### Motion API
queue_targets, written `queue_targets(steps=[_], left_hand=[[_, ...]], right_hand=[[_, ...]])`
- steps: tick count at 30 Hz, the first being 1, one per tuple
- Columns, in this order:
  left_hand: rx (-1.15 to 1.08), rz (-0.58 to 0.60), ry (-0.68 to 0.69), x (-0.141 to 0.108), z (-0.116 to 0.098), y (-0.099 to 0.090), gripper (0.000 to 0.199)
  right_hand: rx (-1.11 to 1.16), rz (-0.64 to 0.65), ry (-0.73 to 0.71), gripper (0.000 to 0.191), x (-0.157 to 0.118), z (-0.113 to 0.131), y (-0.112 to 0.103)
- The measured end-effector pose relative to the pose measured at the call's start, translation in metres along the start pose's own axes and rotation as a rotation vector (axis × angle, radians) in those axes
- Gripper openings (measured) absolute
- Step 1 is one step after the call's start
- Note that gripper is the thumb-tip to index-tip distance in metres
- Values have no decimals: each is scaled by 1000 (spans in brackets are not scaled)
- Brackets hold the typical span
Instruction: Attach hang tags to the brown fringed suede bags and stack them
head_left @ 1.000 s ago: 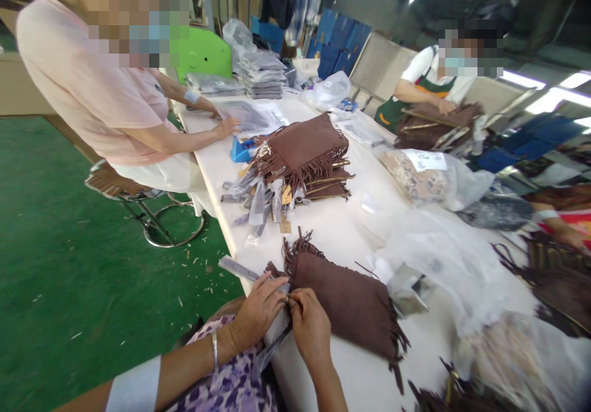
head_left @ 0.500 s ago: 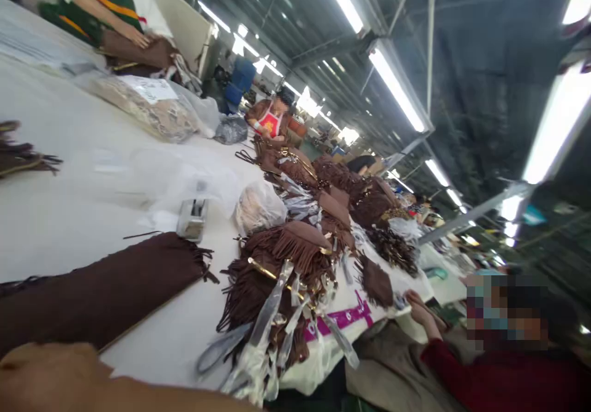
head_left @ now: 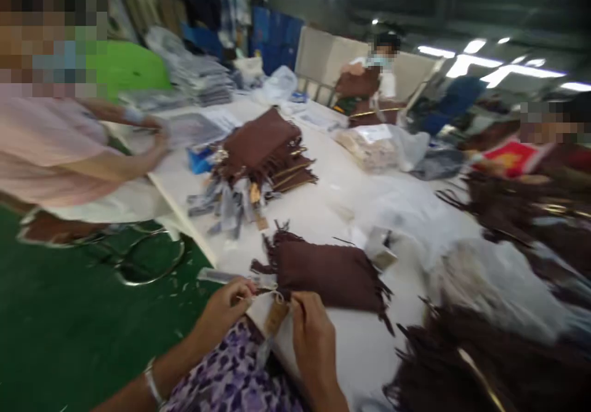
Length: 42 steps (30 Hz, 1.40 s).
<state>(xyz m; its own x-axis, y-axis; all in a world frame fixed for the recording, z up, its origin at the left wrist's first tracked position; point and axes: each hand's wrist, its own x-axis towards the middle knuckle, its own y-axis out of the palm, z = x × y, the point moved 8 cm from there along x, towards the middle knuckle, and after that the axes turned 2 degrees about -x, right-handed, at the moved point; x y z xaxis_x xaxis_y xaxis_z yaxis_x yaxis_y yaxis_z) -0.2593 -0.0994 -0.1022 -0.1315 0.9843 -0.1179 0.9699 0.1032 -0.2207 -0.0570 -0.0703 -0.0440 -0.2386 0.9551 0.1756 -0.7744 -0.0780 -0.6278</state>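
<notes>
A dark brown fringed bag [head_left: 327, 273] lies flat on the white table in front of me. At its near left corner, my left hand [head_left: 231, 304] pinches a thin pale string. My right hand [head_left: 314, 326] is closed at the other side of the string's loop, close to the bag's near edge. Between the two hands hangs a tan tag [head_left: 276, 316] on the string. A strip of clear plastic [head_left: 217, 275] sticks out to the left, beyond my left hand's fingers.
A stack of brown fringed bags [head_left: 263, 141] stands farther back. A metal tape dispenser [head_left: 382, 249] sits behind the bag. More brown bags [head_left: 489, 363] and clear plastic bags are at the right. A person in pink works at the left; others sit across.
The view has swung left and down. Both my hands now show at the bag's corner with the string and tag; earlier only one blurred hand and forearm showed at the lower left.
</notes>
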Motion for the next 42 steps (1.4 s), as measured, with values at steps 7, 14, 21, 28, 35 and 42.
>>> queue_targets(steps=[7,14,21,28,35,42], left_hand=[[-273,62,-143,-25,15,16,19],[-341,103,-186,-30,30,20,22],[-315,97,-181,-33,33,20,17],[-343,94,-212,-35,37,21,19],[-353,144,-252,-39,48,22,19],[-228,159,-376,-24,39,28,44]], right_hand=[[797,424,688,50,-66,-39,115],[1110,310,750,45,-55,-40,136],[1094,358,758,38,-60,-41,135],[1073,388,727,35,-63,-39,136],[1046,379,717,39,-69,-45,135],[1009,417,682,40,-69,-44,139]])
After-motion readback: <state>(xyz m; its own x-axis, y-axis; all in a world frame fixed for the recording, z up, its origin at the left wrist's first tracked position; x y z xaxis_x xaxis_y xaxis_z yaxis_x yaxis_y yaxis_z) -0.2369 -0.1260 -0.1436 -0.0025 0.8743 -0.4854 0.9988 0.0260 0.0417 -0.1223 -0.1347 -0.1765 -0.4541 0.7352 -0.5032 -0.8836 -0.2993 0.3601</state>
